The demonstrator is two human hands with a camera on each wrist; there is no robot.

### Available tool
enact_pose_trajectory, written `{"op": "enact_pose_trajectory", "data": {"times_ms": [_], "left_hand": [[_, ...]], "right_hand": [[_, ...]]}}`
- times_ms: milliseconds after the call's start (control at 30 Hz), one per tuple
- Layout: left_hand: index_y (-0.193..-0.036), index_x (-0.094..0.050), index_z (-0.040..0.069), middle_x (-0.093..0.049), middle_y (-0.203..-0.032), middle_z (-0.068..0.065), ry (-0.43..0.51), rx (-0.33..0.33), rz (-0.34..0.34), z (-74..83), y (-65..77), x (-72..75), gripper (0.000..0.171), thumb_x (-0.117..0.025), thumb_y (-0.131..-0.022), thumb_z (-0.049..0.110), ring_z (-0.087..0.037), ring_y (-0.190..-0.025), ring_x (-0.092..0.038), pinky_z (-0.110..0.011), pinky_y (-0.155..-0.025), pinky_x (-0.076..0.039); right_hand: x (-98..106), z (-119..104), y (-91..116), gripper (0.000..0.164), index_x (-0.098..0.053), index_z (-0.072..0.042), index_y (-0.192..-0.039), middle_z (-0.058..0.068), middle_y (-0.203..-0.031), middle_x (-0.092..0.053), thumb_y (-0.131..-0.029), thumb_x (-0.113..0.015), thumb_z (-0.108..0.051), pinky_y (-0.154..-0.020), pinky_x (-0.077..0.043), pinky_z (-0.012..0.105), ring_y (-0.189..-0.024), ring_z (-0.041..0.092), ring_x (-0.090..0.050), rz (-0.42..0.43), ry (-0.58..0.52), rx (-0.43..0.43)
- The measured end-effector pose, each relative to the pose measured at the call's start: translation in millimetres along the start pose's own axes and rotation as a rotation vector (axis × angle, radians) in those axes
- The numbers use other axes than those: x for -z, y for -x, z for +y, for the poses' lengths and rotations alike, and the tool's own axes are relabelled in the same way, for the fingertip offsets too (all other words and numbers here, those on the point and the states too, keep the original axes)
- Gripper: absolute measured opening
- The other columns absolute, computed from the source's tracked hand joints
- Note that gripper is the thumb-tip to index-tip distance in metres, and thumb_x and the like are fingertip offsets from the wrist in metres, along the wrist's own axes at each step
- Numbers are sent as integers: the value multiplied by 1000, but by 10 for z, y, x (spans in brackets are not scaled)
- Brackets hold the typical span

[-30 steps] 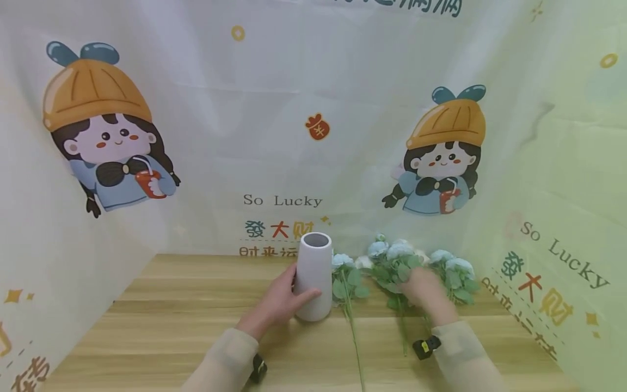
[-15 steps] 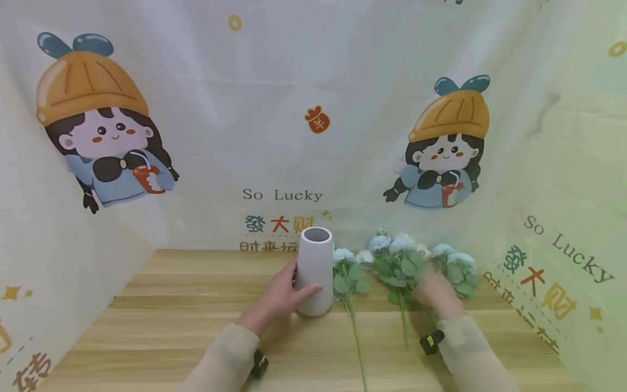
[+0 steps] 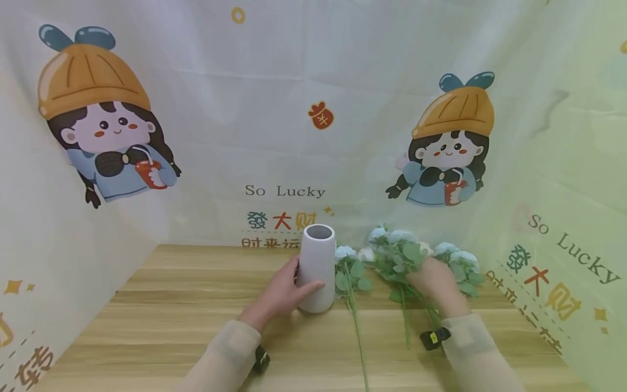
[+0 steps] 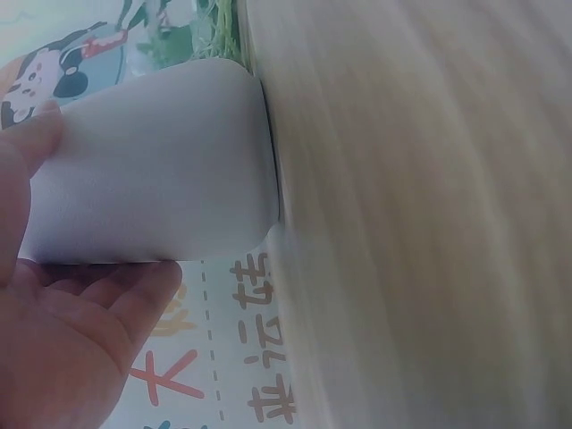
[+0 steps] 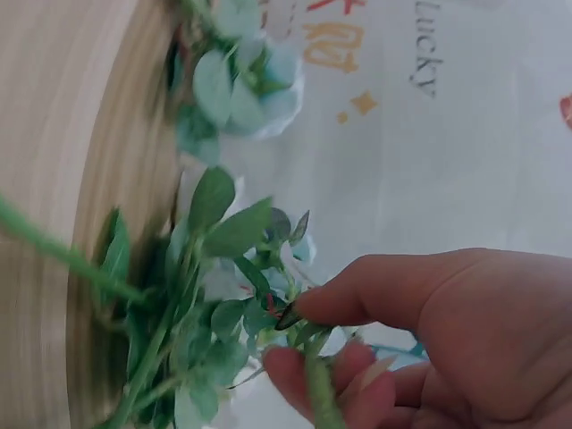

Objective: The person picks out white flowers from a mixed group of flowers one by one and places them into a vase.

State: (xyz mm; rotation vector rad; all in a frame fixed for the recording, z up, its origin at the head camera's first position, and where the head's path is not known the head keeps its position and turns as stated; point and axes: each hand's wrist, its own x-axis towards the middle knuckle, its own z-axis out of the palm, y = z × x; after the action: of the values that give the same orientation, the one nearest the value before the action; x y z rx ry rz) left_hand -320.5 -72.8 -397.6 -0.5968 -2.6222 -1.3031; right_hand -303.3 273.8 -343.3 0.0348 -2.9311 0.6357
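A white, tapered vase (image 3: 317, 272) stands upright on the wooden table, its round mouth facing up. My left hand (image 3: 281, 291) grips its side, thumb across the front and fingers behind it; the left wrist view shows the vase (image 4: 161, 170) between thumb and fingers. Among pale blue flowers at the back right is my right hand (image 3: 438, 283). Up close, its thumb and fingers pinch the leafy green stem (image 5: 322, 389) of a flower. Beside that hand lies a leafy bunch with pale blue blooms (image 3: 401, 239). Its fingertips are partly hidden by leaves in the head view.
A single long-stemmed flower (image 3: 345, 253) lies just right of the vase, its stem running toward the front edge. More blue flowers (image 3: 462, 261) lie farther right. A printed cloth backdrop (image 3: 264, 136) rises behind the table (image 3: 171, 316) and along both sides.
My right hand has shifted slightly right among the flowers, and the leaves by its fingers have moved. The left hand keeps its grip on the vase. The head view has tilted a little downward.
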Motion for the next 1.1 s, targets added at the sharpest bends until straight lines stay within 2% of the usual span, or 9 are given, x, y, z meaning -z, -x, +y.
{"op": "enact_pose_trajectory", "data": {"times_ms": [133,200,333,400,500,633,767,900,1100], "left_hand": [[-148,-35,8,-50,-138,-13,-5,6,-5,0,3,3,85,-74,-86,51,-23,-121,-49,-47,-101,-45],[-148,-35,9,-50,-138,-12,-5,5,-6,3,2,6,85,-74,-86,52,-22,-120,-49,-47,-101,-45],[-148,-35,9,-50,-138,-11,2,2,-9,5,-2,8,85,-74,-86,53,-22,-120,-49,-46,-101,-45],[-148,-35,9,-50,-137,-11,0,2,-7,1,-1,8,86,-73,-86,53,-22,-120,-49,-46,-101,-45],[-148,-35,8,-50,-137,-12,-2,5,-2,-8,7,6,86,-73,-85,54,-22,-120,-49,-46,-101,-46],[-147,-36,8,-50,-137,-12,3,4,5,-31,12,-1,85,-74,-86,53,-22,-120,-49,-46,-101,-45],[-147,-37,9,-51,-137,-11,12,3,9,-35,13,-4,83,-74,-86,52,-21,-120,-49,-47,-101,-45],[-147,-37,10,-51,-137,-11,15,-8,4,-21,9,-1,82,-74,-86,51,-21,-120,-49,-46,-101,-45],[-147,-36,9,-50,-138,-11,2,-2,-3,-9,5,8,83,-74,-86,50,-22,-120,-49,-47,-101,-45]], "right_hand": [[-51,-104,-18,45,-39,-14,-55,-5,-50,-33,-91,-65,-22,-43,-34,26,-44,11,-32,9,-36,38],[-106,-161,-22,42,-45,-13,-57,-4,-49,-37,-93,-65,-23,-43,-36,27,-42,11,-36,11,-63,71],[-279,-284,-32,25,-67,4,-94,5,-64,-61,-95,-65,-21,-56,-54,37,-45,14,-55,-11,-120,107],[-372,-349,-25,34,-63,9,-115,12,-81,-69,-96,-65,-19,-68,-58,42,-49,17,-62,-42,-147,112],[-482,-430,-7,41,-59,11,-123,14,-93,-69,-96,-66,-19,-75,-58,45,-53,17,-63,-84,-150,131],[-517,-455,-2,33,-66,6,-111,8,-80,-68,-100,-62,-25,-75,-59,45,-56,16,-64,-154,-184,152],[-368,-349,-21,37,-67,-2,-86,6,-68,-64,-106,-50,-27,-58,-57,36,-54,18,-62,-149,-178,99],[-128,-110,-15,42,-56,-7,-66,5,-58,-56,-105,-46,-17,-48,-45,31,-49,18,-52,-72,5,43],[-20,228,18,31,-56,-2,-67,12,-70,-56,-96,-44,-2,-47,-44,30,-56,23,-50,-100,167,-31]]}}
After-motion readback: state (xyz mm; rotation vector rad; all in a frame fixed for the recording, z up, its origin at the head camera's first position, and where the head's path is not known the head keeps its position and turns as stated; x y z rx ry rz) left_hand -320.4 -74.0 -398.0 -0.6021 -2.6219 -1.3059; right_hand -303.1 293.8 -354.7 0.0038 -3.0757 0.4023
